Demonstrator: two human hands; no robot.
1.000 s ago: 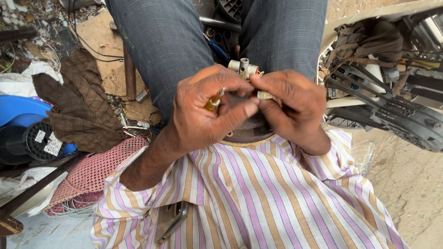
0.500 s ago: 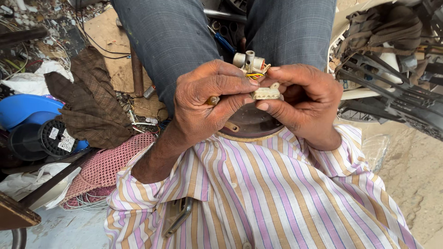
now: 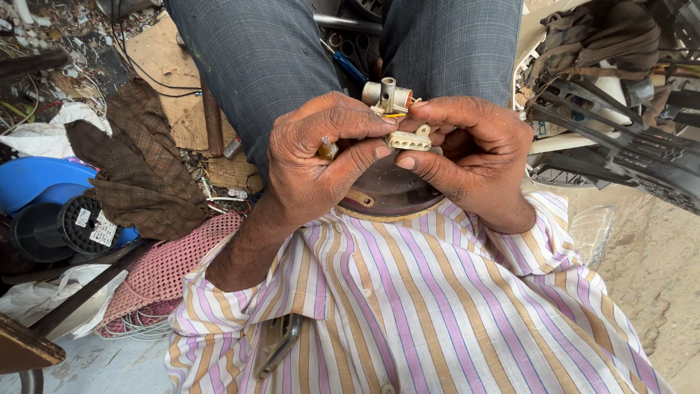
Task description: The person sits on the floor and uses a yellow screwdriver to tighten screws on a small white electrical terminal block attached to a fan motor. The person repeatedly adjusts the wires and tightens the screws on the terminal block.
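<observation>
Clearly small, stiff and light, the cream plastic connector block (image 3: 408,139) sits above the lap, pinched between left hand (image 3: 321,157) at nine o'clock and right hand (image 3: 467,149) at three; both grips clenched on its edges, best held there, wires looking fragile.

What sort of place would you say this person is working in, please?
Probably an informal repair spot for electrical goods: loose wires and scrap litter the ground, a blue appliance housing lies nearby, and both hands work a small beige terminal part.
</observation>
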